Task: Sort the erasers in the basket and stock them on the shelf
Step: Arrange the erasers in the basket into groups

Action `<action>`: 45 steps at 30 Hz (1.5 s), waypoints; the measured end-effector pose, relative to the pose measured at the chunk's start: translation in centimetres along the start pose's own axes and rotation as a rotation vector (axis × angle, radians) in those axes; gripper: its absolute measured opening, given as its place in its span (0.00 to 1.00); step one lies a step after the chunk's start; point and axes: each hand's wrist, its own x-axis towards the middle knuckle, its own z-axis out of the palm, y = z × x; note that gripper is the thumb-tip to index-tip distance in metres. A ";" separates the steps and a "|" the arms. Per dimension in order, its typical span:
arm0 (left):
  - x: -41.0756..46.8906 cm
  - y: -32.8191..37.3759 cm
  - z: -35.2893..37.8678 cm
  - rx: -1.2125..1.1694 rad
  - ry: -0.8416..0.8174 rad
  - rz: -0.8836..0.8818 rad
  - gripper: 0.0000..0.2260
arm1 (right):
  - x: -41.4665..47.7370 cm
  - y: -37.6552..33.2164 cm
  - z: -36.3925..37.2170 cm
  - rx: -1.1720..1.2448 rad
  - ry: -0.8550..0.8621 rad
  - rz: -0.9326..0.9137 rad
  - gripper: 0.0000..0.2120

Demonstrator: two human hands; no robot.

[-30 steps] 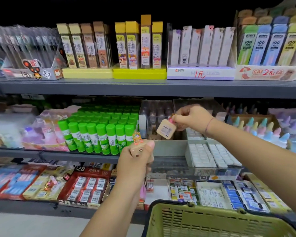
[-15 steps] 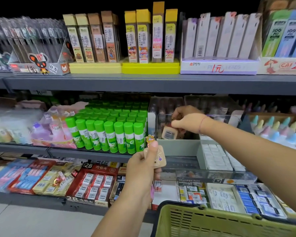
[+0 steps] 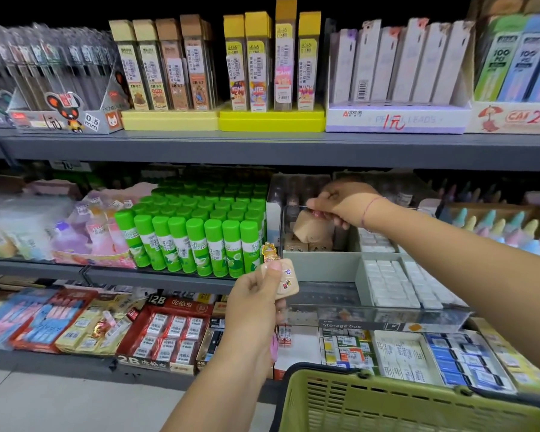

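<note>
On the middle shelf, the right hand (image 3: 345,204) is pinching a tan eraser (image 3: 307,226) by its top, with the fingers curled round it. It is hanging the eraser in the clear box (image 3: 289,232), just above more tan erasers (image 3: 309,244) lying at the bottom. The left hand (image 3: 256,294) is gripping a second tan eraser (image 3: 282,279) with little stickers, thumb pressing on it, in front of the green glue sticks (image 3: 194,238). The green basket (image 3: 340,378) is sitting low down, near the person.

I am thinking the eraser is being held only by its tip, so it may be slipping and landing crooked. The box wall is looking thin and see-through, so a knuckle may be bumping it. The white erasers (image 3: 396,275) are sitting just beside, so a bad drop may be mixing the two kinds.
</note>
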 end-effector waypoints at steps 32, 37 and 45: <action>-0.8 0.6 0.1 0.085 -0.090 0.169 0.07 | -5.9 -2.8 1.8 0.271 -0.411 -0.255 0.14; -0.4 0.1 0.0 0.221 -0.012 0.203 0.13 | -5.2 -1.6 -0.1 0.183 -0.192 -0.216 0.04; 0.3 -1.9 0.5 0.242 -0.046 -0.153 0.21 | -2.2 1.6 -0.3 -0.181 0.179 -0.065 0.11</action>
